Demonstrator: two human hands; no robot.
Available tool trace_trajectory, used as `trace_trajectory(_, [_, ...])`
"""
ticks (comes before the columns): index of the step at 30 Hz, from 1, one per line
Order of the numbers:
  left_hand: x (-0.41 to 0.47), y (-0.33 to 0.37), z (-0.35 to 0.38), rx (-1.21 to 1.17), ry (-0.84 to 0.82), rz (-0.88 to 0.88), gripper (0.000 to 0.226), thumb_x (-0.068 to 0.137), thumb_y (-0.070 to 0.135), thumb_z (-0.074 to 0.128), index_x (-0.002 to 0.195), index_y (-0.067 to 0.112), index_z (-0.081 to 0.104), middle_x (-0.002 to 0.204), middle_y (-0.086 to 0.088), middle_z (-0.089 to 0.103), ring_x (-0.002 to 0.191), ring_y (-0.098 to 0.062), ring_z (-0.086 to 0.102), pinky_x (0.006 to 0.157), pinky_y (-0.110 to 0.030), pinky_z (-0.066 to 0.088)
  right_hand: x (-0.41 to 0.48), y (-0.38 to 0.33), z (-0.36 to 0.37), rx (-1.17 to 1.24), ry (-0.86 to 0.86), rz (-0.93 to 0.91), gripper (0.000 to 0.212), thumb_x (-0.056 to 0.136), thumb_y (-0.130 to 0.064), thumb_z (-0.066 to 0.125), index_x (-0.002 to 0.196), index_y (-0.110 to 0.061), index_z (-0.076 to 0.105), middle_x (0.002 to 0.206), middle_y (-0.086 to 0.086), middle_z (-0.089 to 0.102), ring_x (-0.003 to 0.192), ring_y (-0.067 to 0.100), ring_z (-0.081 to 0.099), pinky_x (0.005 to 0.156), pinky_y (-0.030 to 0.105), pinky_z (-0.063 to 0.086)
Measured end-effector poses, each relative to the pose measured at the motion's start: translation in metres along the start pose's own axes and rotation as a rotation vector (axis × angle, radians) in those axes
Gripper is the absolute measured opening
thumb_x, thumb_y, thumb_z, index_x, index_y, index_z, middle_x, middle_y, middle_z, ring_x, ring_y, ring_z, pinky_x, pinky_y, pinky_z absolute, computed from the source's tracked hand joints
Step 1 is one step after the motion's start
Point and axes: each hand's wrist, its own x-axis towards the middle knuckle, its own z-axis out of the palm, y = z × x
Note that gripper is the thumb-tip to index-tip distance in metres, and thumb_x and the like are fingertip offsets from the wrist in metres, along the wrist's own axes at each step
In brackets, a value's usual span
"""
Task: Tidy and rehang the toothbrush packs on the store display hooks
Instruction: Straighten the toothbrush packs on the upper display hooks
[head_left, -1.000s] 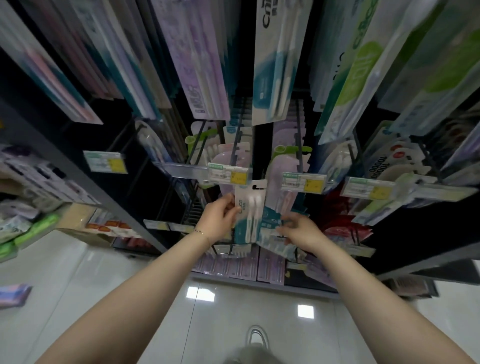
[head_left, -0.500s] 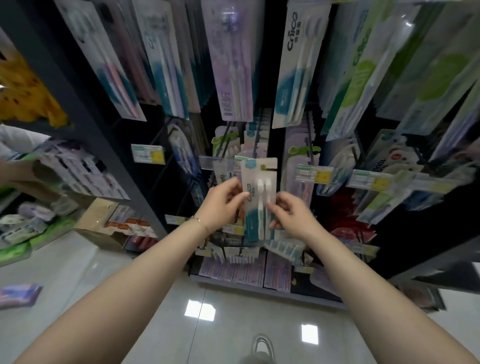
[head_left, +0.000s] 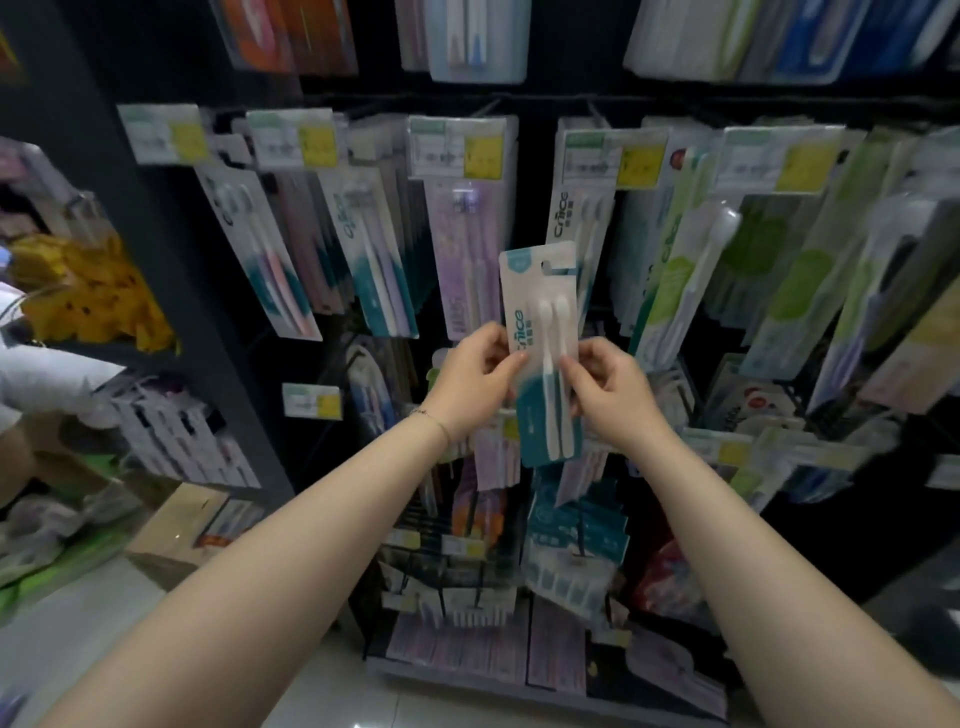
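I hold a white and teal toothbrush pack (head_left: 540, 291) upright in front of the display, with two white brushes behind its blister and a hang hole at its top. My left hand (head_left: 470, 382) pinches the pack's left edge. My right hand (head_left: 610, 389) pinches its right edge. The pack's top reaches just below a hook row where a matching teal pack (head_left: 582, 218) hangs under a price tag (head_left: 615, 158). The hook itself is hidden by the tag.
Rows of hung toothbrush packs fill the dark rack: teal packs (head_left: 374, 249), a lilac pack (head_left: 465, 249), green packs (head_left: 680, 280) at right. Lower hooks hold more goods (head_left: 571, 525). A shelf unit with yellow goods (head_left: 93, 291) and a cardboard box (head_left: 176, 525) stand left.
Both hands have lifted the toothbrush pack from the lower hooks up toward the higher hook row, and my view has tilted upward with it.
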Motion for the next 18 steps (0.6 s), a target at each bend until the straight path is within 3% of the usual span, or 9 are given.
trace_trajectory(4, [0.023, 0.016, 0.001, -0.045, 0.019, -0.007, 0.010, 0.098, 0.015, 0.053, 0.102, 0.008, 0.057, 0.091, -0.001, 0.067, 0.063, -0.006, 0.058, 0.057, -0.017, 0.052, 0.022, -0.012, -0.012, -0.025, 0.038, -0.007, 0.010, 0.095, -0.026, 0.054, 0.093, -0.017, 0.059, 0.082, 0.010, 0.065, 0.071, 0.022, 0.062, 0.069, 0.045, 0.054])
trace_trajectory(7, [0.039, 0.024, 0.001, -0.083, 0.052, -0.035, 0.015, 0.097, 0.015, 0.053, 0.106, 0.003, 0.057, 0.097, -0.008, 0.067, 0.065, -0.006, 0.059, 0.055, -0.014, 0.050, 0.037, -0.022, -0.019, -0.050, 0.056, -0.021, 0.014, 0.094, -0.032, 0.055, 0.096, -0.019, 0.060, 0.087, 0.006, 0.067, 0.079, 0.022, 0.065, 0.073, 0.048, 0.056])
trace_trajectory(18, [0.080, 0.044, -0.001, -0.158, 0.068, 0.044, 0.008, 0.098, 0.016, 0.052, 0.098, 0.010, 0.057, 0.091, -0.005, 0.068, 0.068, -0.012, 0.060, 0.065, -0.028, 0.053, 0.071, -0.048, -0.040, -0.035, 0.133, -0.087, 0.005, 0.093, -0.027, 0.057, 0.089, -0.030, 0.058, 0.086, -0.002, 0.068, 0.081, 0.014, 0.066, 0.074, 0.040, 0.057])
